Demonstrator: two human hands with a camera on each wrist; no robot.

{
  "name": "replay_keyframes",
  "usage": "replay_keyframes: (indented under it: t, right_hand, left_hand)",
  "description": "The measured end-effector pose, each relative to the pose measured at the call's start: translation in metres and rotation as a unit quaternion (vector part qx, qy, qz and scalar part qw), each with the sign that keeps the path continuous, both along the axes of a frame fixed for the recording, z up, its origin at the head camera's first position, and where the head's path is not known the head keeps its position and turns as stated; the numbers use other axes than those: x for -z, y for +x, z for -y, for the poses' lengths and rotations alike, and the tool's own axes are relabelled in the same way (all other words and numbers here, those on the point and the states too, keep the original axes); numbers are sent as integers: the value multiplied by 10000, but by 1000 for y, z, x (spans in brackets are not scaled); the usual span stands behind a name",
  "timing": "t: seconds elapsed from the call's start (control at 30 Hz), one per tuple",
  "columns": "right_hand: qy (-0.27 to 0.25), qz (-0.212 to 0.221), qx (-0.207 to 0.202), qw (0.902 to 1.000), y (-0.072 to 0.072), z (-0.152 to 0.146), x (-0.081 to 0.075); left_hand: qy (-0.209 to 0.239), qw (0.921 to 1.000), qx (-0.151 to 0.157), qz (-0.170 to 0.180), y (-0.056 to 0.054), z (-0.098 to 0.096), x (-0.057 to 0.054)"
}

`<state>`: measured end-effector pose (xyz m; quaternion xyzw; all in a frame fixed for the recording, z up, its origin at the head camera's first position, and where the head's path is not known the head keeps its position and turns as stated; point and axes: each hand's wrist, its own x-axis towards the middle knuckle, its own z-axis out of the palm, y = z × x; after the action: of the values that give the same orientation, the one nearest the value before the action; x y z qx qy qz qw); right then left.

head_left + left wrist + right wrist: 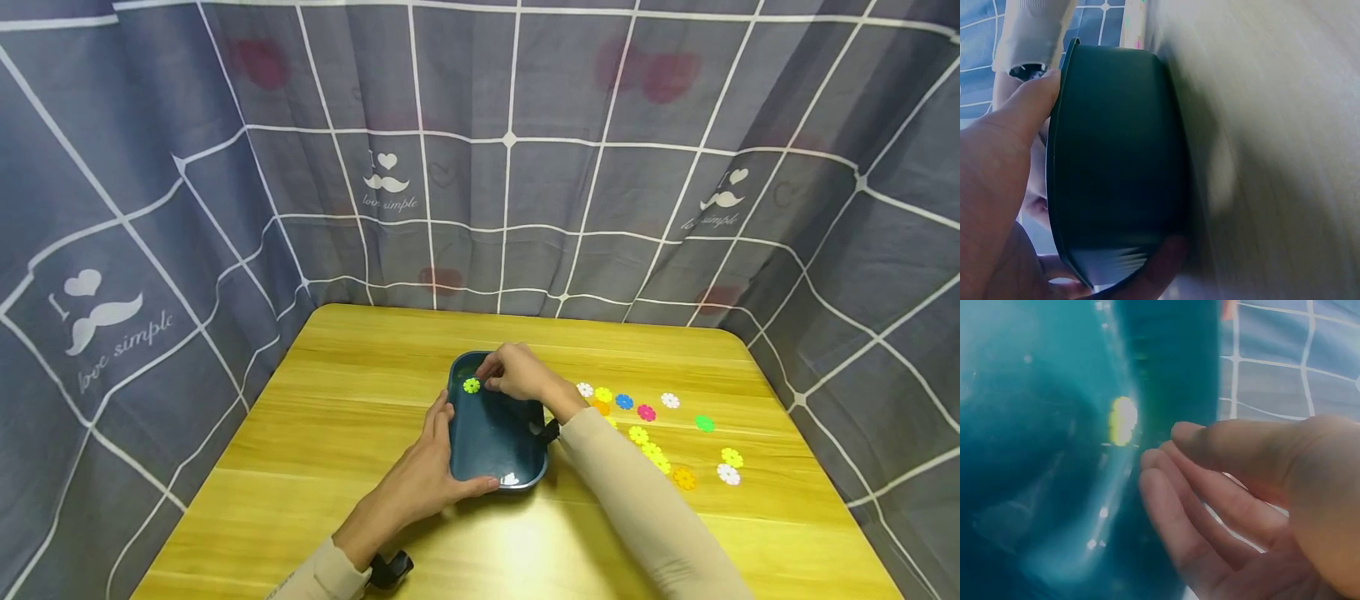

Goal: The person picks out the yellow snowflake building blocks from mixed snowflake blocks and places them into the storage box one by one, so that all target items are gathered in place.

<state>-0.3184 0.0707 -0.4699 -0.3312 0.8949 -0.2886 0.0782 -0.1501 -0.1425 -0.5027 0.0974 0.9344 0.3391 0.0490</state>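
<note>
A dark teal, deep rectangular plastic container (491, 429) with rounded corners stands on the wooden table. My left hand (423, 479) grips its left side and near corner; in the left wrist view the thumb lies on the rim and a finger reaches round the outer wall (1116, 144). Inside, toward the far end, lies one yellow-green flower-shaped disc (471, 385). Just right of that disc is my right hand (517, 372), fingers loosely bent inside the far end. The right wrist view shows nothing between its fingertips, a short gap from the disc (1123, 422).
Several flower-shaped discs in yellow, white, orange, blue, pink and green lie scattered right of the container, among them a green disc (704, 423) and an orange disc (684, 477). A grey gridded curtain (465, 183) surrounds the table (300, 442) at the back and sides.
</note>
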Motion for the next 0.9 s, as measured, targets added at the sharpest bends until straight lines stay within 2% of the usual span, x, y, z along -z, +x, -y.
replay_keyframes:
  t: [0.23, 0.43, 0.67, 0.9]
  right_hand:
    - [-353, 162, 338, 9987, 10, -31, -17]
    - [-634, 14, 696, 9956, 18, -66, -17]
    - [-649, 239, 1027, 9923, 25, -104, 2]
    - [-201, 169, 652, 9975, 32, -120, 30]
  left_hand:
    - [5, 10000, -13, -21, 0, 0, 3]
    - [21, 10000, -42, 1, -1, -1, 2]
    - [34, 10000, -25, 15, -1, -1, 3]
    - [16, 10000, -35, -14, 1, -2, -1]
